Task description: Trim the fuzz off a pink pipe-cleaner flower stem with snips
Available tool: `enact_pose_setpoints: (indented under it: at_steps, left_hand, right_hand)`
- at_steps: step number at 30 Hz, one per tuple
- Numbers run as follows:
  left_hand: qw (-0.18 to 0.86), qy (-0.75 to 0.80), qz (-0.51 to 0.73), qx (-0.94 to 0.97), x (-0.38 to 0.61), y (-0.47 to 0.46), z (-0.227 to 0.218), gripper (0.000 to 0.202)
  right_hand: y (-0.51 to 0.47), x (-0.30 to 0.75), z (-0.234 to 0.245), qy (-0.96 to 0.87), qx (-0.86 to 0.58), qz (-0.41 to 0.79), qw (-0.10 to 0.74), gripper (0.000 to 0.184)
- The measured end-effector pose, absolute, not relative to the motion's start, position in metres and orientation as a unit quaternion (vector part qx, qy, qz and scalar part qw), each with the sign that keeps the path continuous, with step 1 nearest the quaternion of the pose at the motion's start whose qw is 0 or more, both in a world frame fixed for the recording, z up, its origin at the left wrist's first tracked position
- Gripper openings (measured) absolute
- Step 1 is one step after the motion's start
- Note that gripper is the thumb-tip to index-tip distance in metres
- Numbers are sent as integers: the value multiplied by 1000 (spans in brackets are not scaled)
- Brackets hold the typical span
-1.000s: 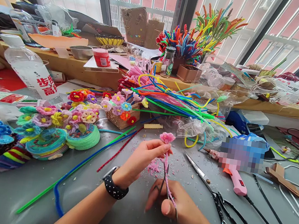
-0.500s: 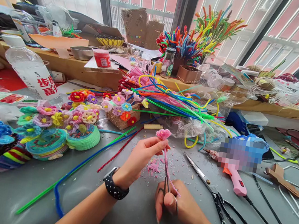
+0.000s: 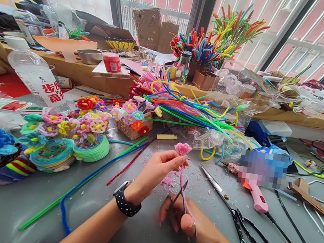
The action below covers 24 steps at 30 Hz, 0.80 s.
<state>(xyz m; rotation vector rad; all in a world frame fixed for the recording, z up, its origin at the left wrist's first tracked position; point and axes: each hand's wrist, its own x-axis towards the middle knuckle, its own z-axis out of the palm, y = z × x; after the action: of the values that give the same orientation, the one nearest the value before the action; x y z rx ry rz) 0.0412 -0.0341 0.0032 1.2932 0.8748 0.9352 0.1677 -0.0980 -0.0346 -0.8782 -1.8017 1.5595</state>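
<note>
Between the thumb and fingers of my left hand (image 3: pixel 158 170) is a pink pipe-cleaner flower (image 3: pixel 182 148), pinched just below its fuzzy head. Its thin pink stem (image 3: pixel 181 178) hangs down toward my right hand (image 3: pixel 184 220). That hand has its thumb and fingers in the handles of small scissors (image 3: pixel 180 193), whose blades are apart and cross the stem. Pink fuzz clippings (image 3: pixel 167 181) lie on the grey table behind the scissors.
Large black-handled scissors (image 3: pixel 235 212) and a pink glue gun (image 3: pixel 257 195) lie at right. Flower-filled baskets (image 3: pixel 91 149) stand at left, beside long green and blue pipe cleaners (image 3: pixel 75 192). A heap of pipe cleaners (image 3: pixel 183 104) lies at the back, below a cluttered ledge.
The small scissors' blades have spread apart, and the fingers of my right hand have opened leftward. My left hand has shifted slightly right and down in view with the flower.
</note>
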Motion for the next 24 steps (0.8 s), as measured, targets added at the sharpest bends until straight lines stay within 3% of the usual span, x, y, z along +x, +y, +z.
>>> enact_pose_setpoints:
  at_steps: [24]
  left_hand:
    - [604, 399, 459, 516, 42, -33, -2, 18]
  right_hand:
    - [-96, 164, -41, -663, -387, 546, 336, 73]
